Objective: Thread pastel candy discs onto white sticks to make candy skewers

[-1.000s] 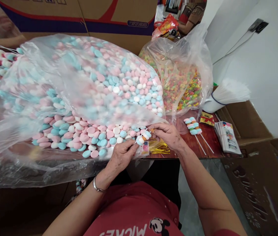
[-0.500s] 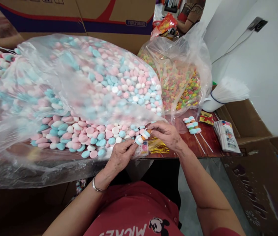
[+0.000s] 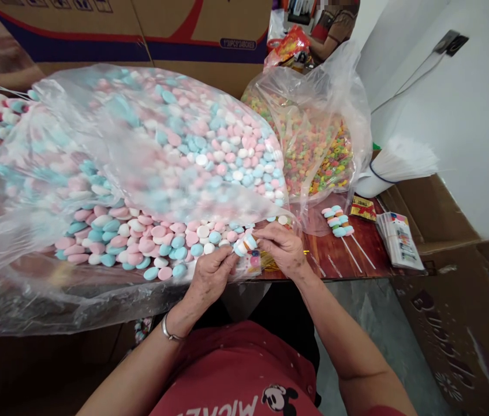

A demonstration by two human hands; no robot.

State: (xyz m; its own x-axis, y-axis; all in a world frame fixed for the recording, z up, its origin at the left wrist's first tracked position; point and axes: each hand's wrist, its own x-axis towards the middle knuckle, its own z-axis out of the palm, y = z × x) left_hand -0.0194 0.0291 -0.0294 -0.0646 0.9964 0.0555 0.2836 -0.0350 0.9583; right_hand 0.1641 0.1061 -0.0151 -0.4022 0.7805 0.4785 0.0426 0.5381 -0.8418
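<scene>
Between my two hands, a candy skewer [image 3: 245, 245] of white, blue and orange-brown pieces is held over the table's front edge. My left hand [image 3: 210, 274] is closed at its lower left end, thumb against the forefinger. My right hand [image 3: 283, 249] pinches at the upper right end, and its fingers partly hide the tip. Pink, white and blue marshmallow-like candies [image 3: 140, 234] spill from a large clear bag [image 3: 183, 199] left of my hands. Beneath the hands lie a printed card [image 3: 253, 264] and gold twist ties [image 3: 270, 263], partly covered.
Two filled skewers [image 3: 338, 222] lie to the right, near a stack of printed bags [image 3: 399, 242]. Behind stand a bag of ring candies [image 3: 313, 150] and a bundle of white sticks [image 3: 400, 164]. Cardboard boxes [image 3: 439, 323] flank the table. Another person's arm [image 3: 331, 40] shows at the back.
Both hands have shifted slightly left with the skewer, the right one also a little lower. The right fingers are still at its upper end. Two thin clear strips now show right of my right hand.
</scene>
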